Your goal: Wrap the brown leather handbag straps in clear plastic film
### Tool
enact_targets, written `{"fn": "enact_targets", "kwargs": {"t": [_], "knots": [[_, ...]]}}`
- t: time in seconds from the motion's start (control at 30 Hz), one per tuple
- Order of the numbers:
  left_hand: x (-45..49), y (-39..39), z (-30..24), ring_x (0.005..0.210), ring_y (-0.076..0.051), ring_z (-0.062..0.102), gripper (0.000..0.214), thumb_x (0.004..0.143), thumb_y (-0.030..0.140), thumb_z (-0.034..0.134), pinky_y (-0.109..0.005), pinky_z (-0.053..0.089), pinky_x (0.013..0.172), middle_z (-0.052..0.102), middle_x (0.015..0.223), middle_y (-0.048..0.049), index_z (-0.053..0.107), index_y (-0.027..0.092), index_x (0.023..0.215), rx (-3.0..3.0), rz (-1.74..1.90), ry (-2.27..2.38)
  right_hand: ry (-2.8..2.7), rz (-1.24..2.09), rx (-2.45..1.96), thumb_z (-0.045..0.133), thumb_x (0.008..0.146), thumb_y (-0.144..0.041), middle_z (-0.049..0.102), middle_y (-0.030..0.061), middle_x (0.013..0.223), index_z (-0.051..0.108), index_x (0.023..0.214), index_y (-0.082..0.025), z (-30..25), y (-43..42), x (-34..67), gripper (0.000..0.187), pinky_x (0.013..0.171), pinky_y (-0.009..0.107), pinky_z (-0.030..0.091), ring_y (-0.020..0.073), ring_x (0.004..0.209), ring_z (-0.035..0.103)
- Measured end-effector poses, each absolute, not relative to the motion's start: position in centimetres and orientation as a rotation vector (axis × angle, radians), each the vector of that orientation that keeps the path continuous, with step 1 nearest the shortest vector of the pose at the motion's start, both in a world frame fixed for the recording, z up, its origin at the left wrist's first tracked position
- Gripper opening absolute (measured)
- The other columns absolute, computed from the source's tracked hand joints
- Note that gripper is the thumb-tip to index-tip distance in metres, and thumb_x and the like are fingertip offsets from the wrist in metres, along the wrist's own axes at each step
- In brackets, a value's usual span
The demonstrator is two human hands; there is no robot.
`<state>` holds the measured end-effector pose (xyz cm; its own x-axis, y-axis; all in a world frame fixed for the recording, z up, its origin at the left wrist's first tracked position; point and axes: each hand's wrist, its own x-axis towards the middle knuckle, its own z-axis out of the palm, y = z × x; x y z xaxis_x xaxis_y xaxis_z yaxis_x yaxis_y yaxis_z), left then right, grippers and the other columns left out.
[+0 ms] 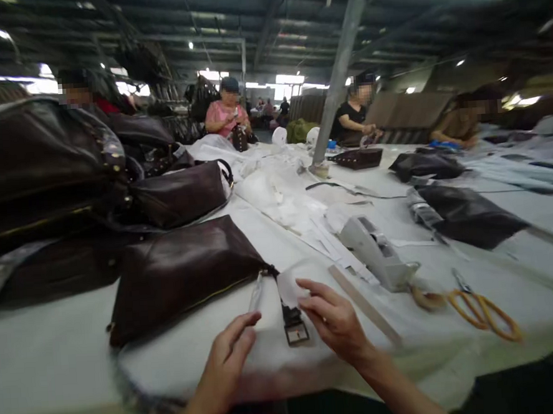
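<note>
A dark brown leather bag [186, 269] lies on the white-covered table in front of me, a zipper along its near edge. From its right corner runs a dark strap ending in a metal buckle [297, 334]. My right hand [334, 319] pinches a small translucent white sheet [291, 286] over that strap. Left of the strap, a plastic-wrapped strip [256, 292] hangs from the zipper end. My left hand [227, 354] is just below this strip, fingers stretched forward and thumb slightly apart, with nothing visible in it.
More brown bags [35, 165] are piled at left. A tape dispenser [377, 254], a tape roll [426, 296], yellow-handled scissors [484, 313] and a flat strip [364, 304] lie at right. A post [343, 72] stands behind white wrapping [276, 194]. Several co-workers sit across the table.
</note>
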<state>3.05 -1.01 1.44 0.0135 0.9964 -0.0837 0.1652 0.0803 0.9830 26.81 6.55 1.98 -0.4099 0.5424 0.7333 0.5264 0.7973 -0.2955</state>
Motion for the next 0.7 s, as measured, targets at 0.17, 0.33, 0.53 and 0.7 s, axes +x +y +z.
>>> {"fn": "enact_targets", "kwargs": {"t": [0.17, 0.33, 0.53, 0.7], "knots": [[7.6, -2.4, 2.4, 0.107, -0.027, 0.063, 0.042, 0.080, 0.047, 0.064, -0.035, 0.047, 0.095, 0.071, 0.112, -0.0095, 0.067, 0.017, 0.110, 1.033, 1.211, 1.181, -2.196, 0.093, -0.717, 0.047, 0.086, -0.008, 0.071, 0.0134, 0.109, 0.066, 0.091, -0.019, 0.9, -0.9, 24.6, 0.023, 0.083, 0.033, 0.057, 0.0215, 0.100, 0.067], [8.1, -4.0, 1.4, 0.097, -0.026, 0.065, 0.047, 0.074, 0.056, 0.069, -0.033, 0.050, 0.085, 0.072, 0.100, -0.0108, 0.064, 0.015, 0.096, 0.782, 1.319, 1.179, -2.200, 0.169, -0.692, 0.042, 0.087, -0.006, 0.068, 0.0095, 0.082, 0.061, 0.077, -0.018, 0.9, -4.0, 22.9, 0.025, 0.068, 0.028, 0.053, 0.0181, 0.078, 0.063], [7.1, -6.4, 1.0, 0.114, -0.029, 0.059, 0.064, 0.083, 0.065, 0.053, -0.037, 0.049, 0.091, 0.060, 0.128, -0.0171, 0.050, 0.017, 0.126, 0.853, 1.429, 1.123, -2.244, 0.301, -0.740, 0.044, 0.086, -0.009, 0.062, 0.0073, 0.075, 0.054, 0.070, -0.018, 0.5, -5.3, 21.8, 0.021, 0.062, 0.028, 0.043, 0.0173, 0.069, 0.053], [6.6, -7.4, 0.7, 0.127, -0.030, 0.050, 0.073, 0.079, 0.047, 0.067, -0.039, 0.040, 0.106, 0.046, 0.145, -0.0155, 0.039, 0.019, 0.140, 1.152, 1.255, 1.125, -2.179, 0.570, -0.799, 0.047, 0.072, -0.006, 0.061, 0.0051, 0.076, 0.054, 0.074, -0.019, 0.2, -6.3, 21.6, 0.015, 0.063, 0.027, 0.042, 0.0173, 0.071, 0.054]]}}
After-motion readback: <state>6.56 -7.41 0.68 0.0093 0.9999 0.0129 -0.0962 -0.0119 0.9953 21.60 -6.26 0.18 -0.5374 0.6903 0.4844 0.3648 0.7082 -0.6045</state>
